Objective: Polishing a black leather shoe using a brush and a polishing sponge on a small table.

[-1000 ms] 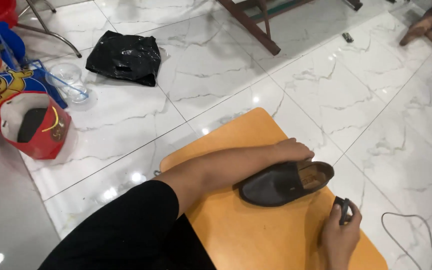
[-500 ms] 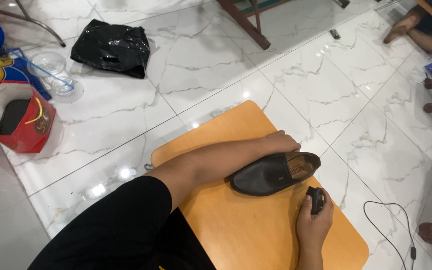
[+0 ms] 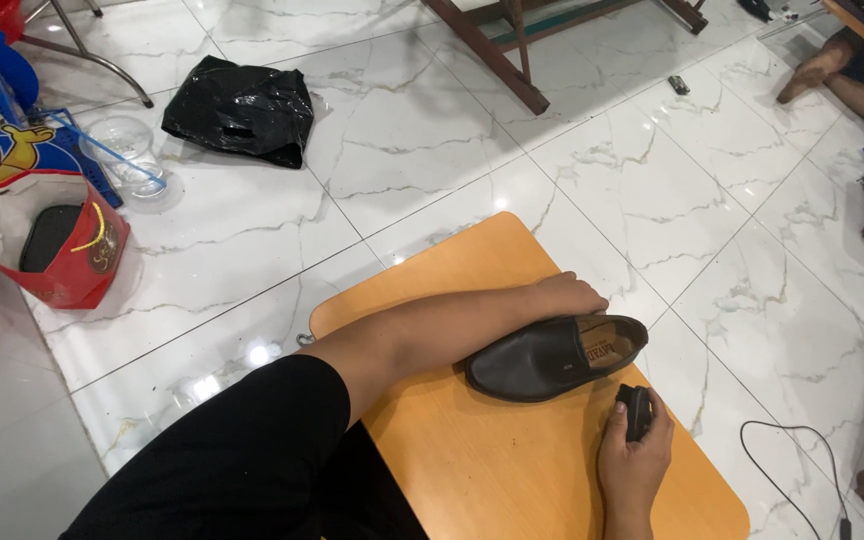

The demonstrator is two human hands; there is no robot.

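at lower right, the right hand (image 3: pixel 634 462) is gripping a small black brush (image 3: pixel 636 410); the left hand (image 3: pixel 574 296) is lying flat behind the black loafer (image 3: pixel 555 358) on the orange surface (image 3: pixel 472 460).

The left hand (image 3: pixel 574 296) lies behind the black shoe (image 3: pixel 555 357), so its palm and fingertips are mostly hidden and its grip cannot be told. The right hand (image 3: pixel 634 462) curls round a small black object (image 3: pixel 636 410), too covered to identify (a brush or a tin, perhaps). The shoe's insole label is too small to read. The table (image 3: pixel 472 470) is cut off at the lower edge. Other people's feet (image 3: pixel 812 75) are clipped by the right edge.
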